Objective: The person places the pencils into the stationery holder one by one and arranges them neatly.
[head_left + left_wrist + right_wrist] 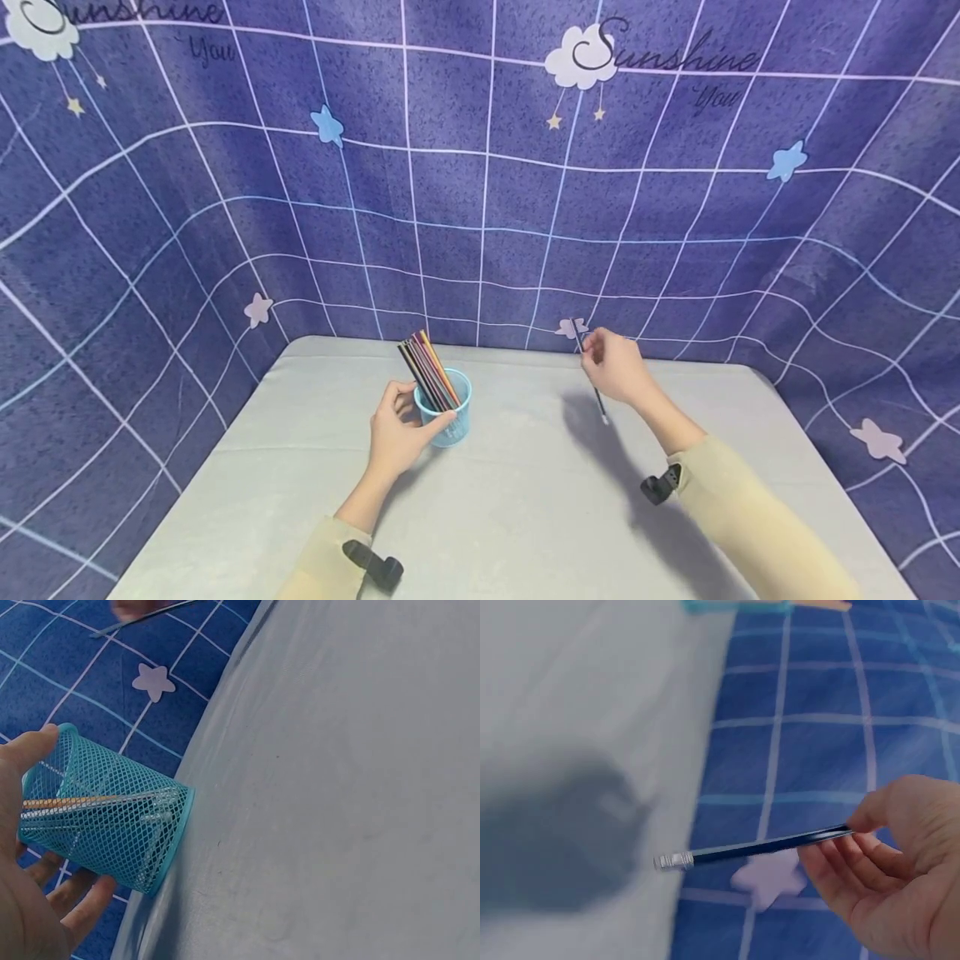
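Note:
A light-blue mesh pen cup (455, 427) stands upright on the table, with several pencils (429, 371) leaning to the left in it. My left hand (399, 433) holds the cup round its side, thumb at the near rim. In the left wrist view the cup's mesh wall (124, 817) shows pencil shafts through it. Off to the right, my right hand (617, 365) pinches a dark pencil (769, 846) between thumb and fingers, above the table. Its silver-and-white eraser end points down, as the right wrist view shows.
A pale grey cloth covers the table (495, 517). Behind and at both sides hangs a blue-purple curtain (450, 183) with a grid, stars and clouds. Dark wrist straps (372, 565) sit on both sleeves.

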The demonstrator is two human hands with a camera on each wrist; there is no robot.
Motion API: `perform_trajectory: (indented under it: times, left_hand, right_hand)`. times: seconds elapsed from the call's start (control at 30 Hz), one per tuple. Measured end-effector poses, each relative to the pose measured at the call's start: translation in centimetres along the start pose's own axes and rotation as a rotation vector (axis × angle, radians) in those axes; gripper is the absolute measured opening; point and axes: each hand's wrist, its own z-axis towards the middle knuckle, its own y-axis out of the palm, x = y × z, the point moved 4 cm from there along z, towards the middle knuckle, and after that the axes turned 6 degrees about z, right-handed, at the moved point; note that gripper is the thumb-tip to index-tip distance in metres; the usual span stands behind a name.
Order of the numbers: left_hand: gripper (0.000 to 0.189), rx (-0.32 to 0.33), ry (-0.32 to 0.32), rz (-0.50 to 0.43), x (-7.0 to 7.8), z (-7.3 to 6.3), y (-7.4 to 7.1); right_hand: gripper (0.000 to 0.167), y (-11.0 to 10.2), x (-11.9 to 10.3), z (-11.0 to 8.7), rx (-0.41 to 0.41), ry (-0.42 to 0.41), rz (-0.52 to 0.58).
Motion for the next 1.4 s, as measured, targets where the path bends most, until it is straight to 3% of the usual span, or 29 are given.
perform_trajectory:
  times: [0.3, 0.43, 0.6, 0.93, 1.4]
  left_hand:
    - [0.071, -0.001, 0.009, 0.005, 0.3, 0.0, -0.1]
    - [0.071, 0.002, 0.010, 0.009, 0.4, -0.1, -0.1]
    - [0.072, 0.003, 0.017, 0.017, 0.2, 0.0, -0.1]
    - [0.071, 0.009, 0.027, 0.000, 0.2, 0.0, 0.0]
    - [0.071, -0.005, 0.017, 0.012, 0.3, 0.0, -0.1]
  right_hand:
    - [0.012, 1.2, -8.2, 2.5, 0.097, -0.135, 0.302]
    - [0.013, 2.8, -10.7, 2.9, 0.069, -0.236, 0.426]
    - [0.013, 5.0, -12.7, 3.0, -0.008, -0.304, 0.476]
    - [0.009, 9.9, -13.8, 2.8, -0.209, -0.355, 0.305]
    - [0.009, 13.0, -14.1, 3.3, -0.249, -0.391, 0.088]
